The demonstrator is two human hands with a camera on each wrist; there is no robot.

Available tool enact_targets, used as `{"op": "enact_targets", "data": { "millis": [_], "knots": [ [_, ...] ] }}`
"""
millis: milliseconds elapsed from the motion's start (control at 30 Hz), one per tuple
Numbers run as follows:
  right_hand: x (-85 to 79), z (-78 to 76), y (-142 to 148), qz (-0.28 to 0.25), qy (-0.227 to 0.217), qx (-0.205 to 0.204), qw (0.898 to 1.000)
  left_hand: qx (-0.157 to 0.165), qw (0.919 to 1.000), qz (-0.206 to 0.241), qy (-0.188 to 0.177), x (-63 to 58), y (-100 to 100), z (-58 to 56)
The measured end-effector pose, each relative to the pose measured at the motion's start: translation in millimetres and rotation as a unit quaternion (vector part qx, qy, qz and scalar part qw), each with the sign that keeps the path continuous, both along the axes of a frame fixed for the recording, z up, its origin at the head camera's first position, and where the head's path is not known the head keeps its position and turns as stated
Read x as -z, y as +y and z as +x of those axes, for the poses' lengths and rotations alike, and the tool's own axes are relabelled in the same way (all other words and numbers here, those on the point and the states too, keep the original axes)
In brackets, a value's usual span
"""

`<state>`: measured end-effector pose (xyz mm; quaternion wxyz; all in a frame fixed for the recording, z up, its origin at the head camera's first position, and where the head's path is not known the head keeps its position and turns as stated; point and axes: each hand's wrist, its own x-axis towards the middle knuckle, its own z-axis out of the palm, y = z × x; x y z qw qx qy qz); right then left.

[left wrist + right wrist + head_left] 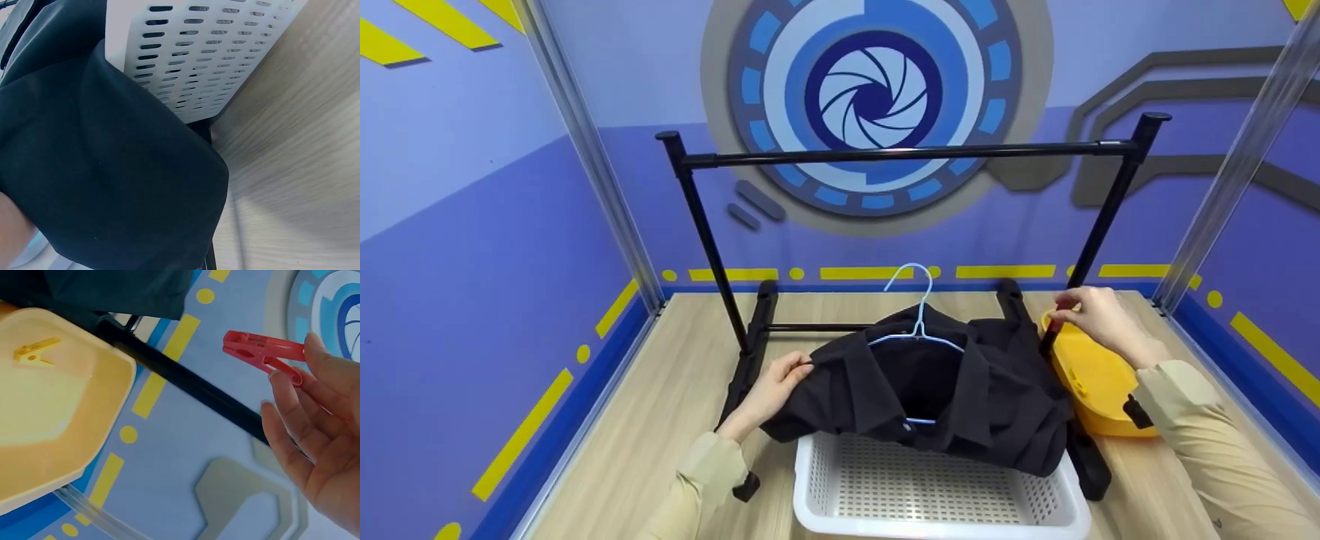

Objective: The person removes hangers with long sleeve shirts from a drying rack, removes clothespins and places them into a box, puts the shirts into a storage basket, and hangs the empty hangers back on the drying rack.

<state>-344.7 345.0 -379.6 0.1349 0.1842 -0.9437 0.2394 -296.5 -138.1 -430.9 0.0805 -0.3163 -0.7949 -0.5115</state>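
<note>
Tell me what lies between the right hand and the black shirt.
The held red clip and the rack's right post, as the head view shows.

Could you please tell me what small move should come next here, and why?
I would probably bring the red clip across to the black shirt: the right grip pinches the clip near the yellow container, the left grip holds the shirt's fabric, and no clip shows on the shirt or blue hanger.

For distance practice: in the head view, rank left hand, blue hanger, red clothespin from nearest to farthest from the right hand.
1. Red clothespin, pinched in the right hand.
2. Blue hanger, centre, in the black shirt.
3. Left hand, at the shirt's left.
</note>
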Motion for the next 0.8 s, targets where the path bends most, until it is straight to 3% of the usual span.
{"op": "enact_targets", "data": {
  "millis": [100,267,433,633,800],
  "knots": [
    [5.7,-1.0,6.7,0.002,0.004,0.003,1.000,0.003,1.0000,0.002,-0.002,1.5,-1.0,-0.6],
    [15.5,2.3,19.8,-0.004,-0.005,0.051,0.999,0.004,1.0000,0.000,-0.005,3.0,-2.1,-1.3],
    [25.0,3.3,30.4,-0.006,-0.043,0.088,0.995,0.001,1.0000,-0.001,-0.007,3.2,-2.5,-0.8],
    [36.2,2.2,40.2,0.003,-0.108,0.099,0.989,0.006,0.9998,-0.002,-0.018,2.3,-2.2,-0.9],
    [46.7,-1.9,44.6,0.017,-0.120,0.097,0.988,0.005,0.9999,-0.001,-0.012,2.0,-2.7,-1.9]
  ]
}}
